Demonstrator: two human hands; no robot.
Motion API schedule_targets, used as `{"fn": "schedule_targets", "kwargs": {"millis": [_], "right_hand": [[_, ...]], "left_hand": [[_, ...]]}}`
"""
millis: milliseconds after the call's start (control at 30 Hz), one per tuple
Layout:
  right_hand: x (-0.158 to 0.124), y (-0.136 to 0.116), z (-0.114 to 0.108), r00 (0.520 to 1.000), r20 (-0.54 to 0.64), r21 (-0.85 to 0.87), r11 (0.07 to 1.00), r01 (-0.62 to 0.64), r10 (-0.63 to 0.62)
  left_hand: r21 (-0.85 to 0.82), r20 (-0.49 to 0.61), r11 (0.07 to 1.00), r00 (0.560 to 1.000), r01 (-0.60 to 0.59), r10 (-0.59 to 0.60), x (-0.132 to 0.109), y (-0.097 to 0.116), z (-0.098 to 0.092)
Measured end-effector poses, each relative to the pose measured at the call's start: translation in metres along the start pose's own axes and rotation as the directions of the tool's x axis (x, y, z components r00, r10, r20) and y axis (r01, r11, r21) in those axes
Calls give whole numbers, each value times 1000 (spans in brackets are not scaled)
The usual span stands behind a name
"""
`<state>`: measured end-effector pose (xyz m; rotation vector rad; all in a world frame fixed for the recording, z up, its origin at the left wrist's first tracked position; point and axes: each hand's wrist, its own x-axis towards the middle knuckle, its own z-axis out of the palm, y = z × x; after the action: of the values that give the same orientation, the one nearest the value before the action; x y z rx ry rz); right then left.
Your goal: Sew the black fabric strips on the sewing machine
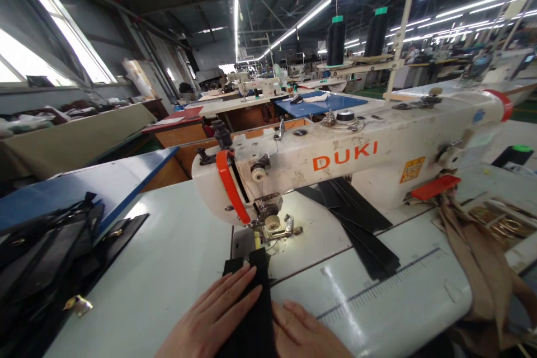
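Laid the left hand flat on a black strap, with long fingers close together and pointing away. Set the right hand low along the strap's right side, with bent fingers touching its edge. Could not tell if pinching there or just resting. Had the strap lying on the worktop, running up from the near side to just in front of the needle part of a white sewing machine. Saw two ends at the top of the strap, side by side. Read "DUKI" in orange on the machine. Saw loose black strips under its arm, reaching toward ruler marks by the worktop's near right corner. Found tan cloth hanging at the right edge, beside a tray with gold rings. Spotted a pile of black pieces along the left edge, with a gold clasp at its side. Saw two black thread spools with green tops, high up behind the machine.
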<state>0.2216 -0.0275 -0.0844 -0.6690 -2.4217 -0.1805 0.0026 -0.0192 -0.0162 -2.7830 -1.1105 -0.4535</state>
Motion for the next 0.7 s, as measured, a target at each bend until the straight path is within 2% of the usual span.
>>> {"fn": "schedule_targets", "kwargs": {"millis": [233, 533, 700], "right_hand": [[0, -1, -5, 1000, 13, 2, 1000, -15, 15], [-3, 1, -7, 999, 45, 29, 1000, -10, 9], [-3, 0, -11, 999, 46, 31, 999, -21, 20]], "left_hand": [[-14, 20, 1000, 1000, 2, -2, 4, 4, -4], [-98, 48, 995, 999, 2, 3, 1, 1, 1], [-163, 65, 986, 998, -15, 26, 7, 4, -8]]}}
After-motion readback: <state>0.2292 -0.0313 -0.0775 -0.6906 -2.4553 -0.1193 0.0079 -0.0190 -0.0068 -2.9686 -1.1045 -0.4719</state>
